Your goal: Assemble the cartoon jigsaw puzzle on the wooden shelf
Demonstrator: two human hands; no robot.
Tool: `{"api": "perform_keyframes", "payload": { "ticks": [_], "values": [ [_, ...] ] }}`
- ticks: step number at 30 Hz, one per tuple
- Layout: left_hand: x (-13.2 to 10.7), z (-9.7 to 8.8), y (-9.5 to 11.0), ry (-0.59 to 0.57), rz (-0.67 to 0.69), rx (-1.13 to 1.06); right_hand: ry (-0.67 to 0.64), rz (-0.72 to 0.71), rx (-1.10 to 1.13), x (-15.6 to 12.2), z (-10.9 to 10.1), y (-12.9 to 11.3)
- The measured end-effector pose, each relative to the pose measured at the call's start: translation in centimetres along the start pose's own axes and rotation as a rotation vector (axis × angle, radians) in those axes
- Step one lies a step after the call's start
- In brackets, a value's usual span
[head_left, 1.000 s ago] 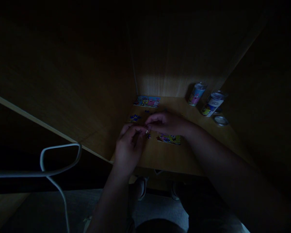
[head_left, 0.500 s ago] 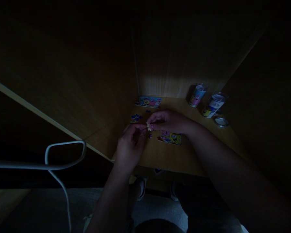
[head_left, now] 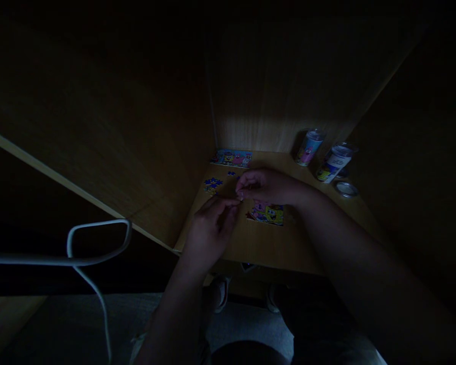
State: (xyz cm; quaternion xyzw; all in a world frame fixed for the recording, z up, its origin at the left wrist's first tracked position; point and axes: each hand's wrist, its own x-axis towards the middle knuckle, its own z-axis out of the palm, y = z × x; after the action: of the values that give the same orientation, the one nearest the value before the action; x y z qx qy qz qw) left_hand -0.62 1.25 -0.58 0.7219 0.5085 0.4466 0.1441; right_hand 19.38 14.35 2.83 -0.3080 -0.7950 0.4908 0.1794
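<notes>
Over the wooden board, my right hand (head_left: 264, 186) pinches a small puzzle piece (head_left: 240, 197) between thumb and fingers, with little of it showing. Beside it, the closed fingertips of my left hand (head_left: 211, 225) meet the piece's near side; whatever lies between them is hidden. Just below my right hand lies a partly joined cartoon jigsaw (head_left: 271, 215), yellow and pink, its upper edge covered by the hand. Loose blue and yellow puzzle pieces (head_left: 213, 182) are heaped past my left hand. A joined jigsaw strip (head_left: 232, 158) rests at the back left.
Two clear printed canisters (head_left: 309, 147) (head_left: 334, 163) stand at the back right, with a round metal lid (head_left: 346, 189) near them. Wooden panels (head_left: 281, 101) enclose the surface (head_left: 266, 246). A white cable (head_left: 99, 261) loops at the left. The scene is dark.
Both hands have shifted slightly right, closer to the partly joined jigsaw. The pale piece between them has turned and shows less. Loose bits near the left fingers are now covered.
</notes>
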Motion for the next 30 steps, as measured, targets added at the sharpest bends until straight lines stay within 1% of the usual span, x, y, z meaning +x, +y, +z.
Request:
{"api": "perform_keyframes", "payload": {
  "ticks": [4,6,8,10,13,18,21,23,26,28,30],
  "values": [
    [-0.1,0.6,0.0,-0.09,0.085,0.072,0.028,0.011,-0.083,-0.2,-1.1,0.4],
    [-0.1,0.8,0.1,-0.154,0.135,0.104,0.027,0.025,-0.11,-0.2,-1.4,0.8],
    [-0.1,0.9,0.4,-0.222,0.179,0.139,0.046,0.034,-0.132,0.0,-1.4,1.4],
    [-0.2,0.8,0.6,-0.274,0.206,0.171,0.104,0.046,-0.156,0.3,-1.3,2.0],
    [-0.2,0.8,0.9,-0.323,0.215,0.183,0.169,0.059,-0.212,0.8,-0.8,2.5],
    [-0.3,0.7,0.9,-0.325,0.229,0.137,0.106,0.066,-0.208,0.9,-0.1,2.2],
    [-0.3,0.6,1.0,-0.34,0.231,0.131,0.115,0.071,-0.207,0.9,-0.2,2.3],
    [-0.3,0.5,1.1,-0.349,0.233,0.129,0.163,0.068,-0.25,1.0,-0.5,2.6],
    [-0.3,0.5,1.2,-0.337,0.248,0.115,0.272,0.079,-0.362,1.0,-0.9,3.0],
    [-0.3,0.5,1.0,-0.294,0.241,0.124,0.319,0.097,-0.428,0.9,-1.2,3.0],
    [-0.3,0.6,0.7,-0.206,0.188,0.171,0.34,0.104,-0.467,0.8,-1.3,2.9]
  ]
}}
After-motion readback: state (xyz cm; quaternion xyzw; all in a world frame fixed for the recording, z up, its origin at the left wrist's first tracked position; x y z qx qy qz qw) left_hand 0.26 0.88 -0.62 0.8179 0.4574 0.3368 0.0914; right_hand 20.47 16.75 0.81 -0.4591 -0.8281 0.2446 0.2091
